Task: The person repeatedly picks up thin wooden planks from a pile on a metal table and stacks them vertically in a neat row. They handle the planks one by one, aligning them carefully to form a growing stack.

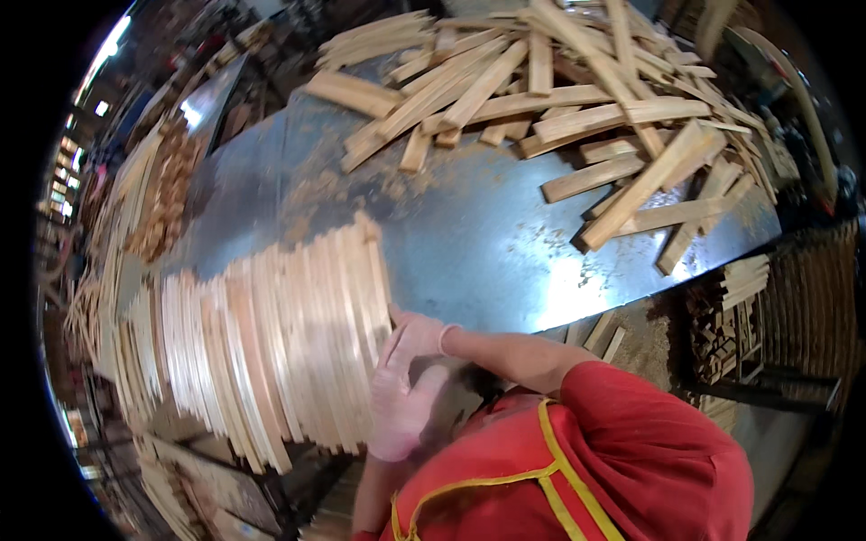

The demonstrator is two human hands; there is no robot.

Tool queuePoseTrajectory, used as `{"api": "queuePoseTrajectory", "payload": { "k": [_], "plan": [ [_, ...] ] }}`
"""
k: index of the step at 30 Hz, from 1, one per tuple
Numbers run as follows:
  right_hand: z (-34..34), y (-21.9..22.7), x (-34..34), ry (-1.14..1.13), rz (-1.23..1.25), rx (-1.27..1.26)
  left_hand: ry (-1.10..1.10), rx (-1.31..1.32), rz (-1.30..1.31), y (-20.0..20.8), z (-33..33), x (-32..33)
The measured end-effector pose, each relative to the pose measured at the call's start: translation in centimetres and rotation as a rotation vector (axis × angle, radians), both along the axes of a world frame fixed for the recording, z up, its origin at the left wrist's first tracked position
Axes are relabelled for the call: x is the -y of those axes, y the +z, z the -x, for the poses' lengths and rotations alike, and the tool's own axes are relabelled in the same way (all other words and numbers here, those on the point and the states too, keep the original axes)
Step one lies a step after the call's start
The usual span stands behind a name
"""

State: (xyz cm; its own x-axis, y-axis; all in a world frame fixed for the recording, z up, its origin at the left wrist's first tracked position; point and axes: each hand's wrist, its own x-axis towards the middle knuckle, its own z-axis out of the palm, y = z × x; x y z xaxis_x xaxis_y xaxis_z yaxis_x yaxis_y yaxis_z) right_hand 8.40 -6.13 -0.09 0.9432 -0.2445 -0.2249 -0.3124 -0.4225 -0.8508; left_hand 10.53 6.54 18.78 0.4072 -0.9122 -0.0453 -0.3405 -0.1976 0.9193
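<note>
A row of wooden strips (pixel 298 334) stands packed side by side on the left part of the metal table, their ends uneven. Both my hands wear pale pink gloves and meet at the row's right-hand end. My left hand (pixel 401 415) lies along the outermost strip's near part, its fingers stretched and the thumb apart. Just beyond it, my right hand (pixel 417 337) touches the same strip from the right, fingers extended; some of them are hidden. Neither hand is wrapped around a strip.
A loose heap of wooden slats (pixel 577 117) covers the table's far side. Sawdust lies on the metal tabletop (pixel 460 243). More strips are stacked at the left (pixel 167 194). Wood pieces fill a rack (pixel 722 334) at the right, below the table edge.
</note>
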Motion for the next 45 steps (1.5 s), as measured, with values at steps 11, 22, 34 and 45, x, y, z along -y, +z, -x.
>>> {"api": "queuePoseTrajectory", "payload": {
  "k": [11,22,34,45],
  "plan": [
    [19.0,1.3,20.6,-0.717,0.458,-0.286,-0.492,-1.137,1.094,13.5,10.1,6.5],
    [33.0,0.8,39.2,-1.594,0.769,-0.412,-0.709,-0.653,0.541,13.5,9.1,11.0],
    [18.5,-1.0,13.0,-1.241,-0.584,0.439,-0.663,-0.550,0.680,11.8,8.5,3.9],
    [-0.3,-0.5,2.6,-0.112,-0.032,-0.303,-0.672,-0.853,0.898,11.8,7.4,-1.4]
  ]
}}
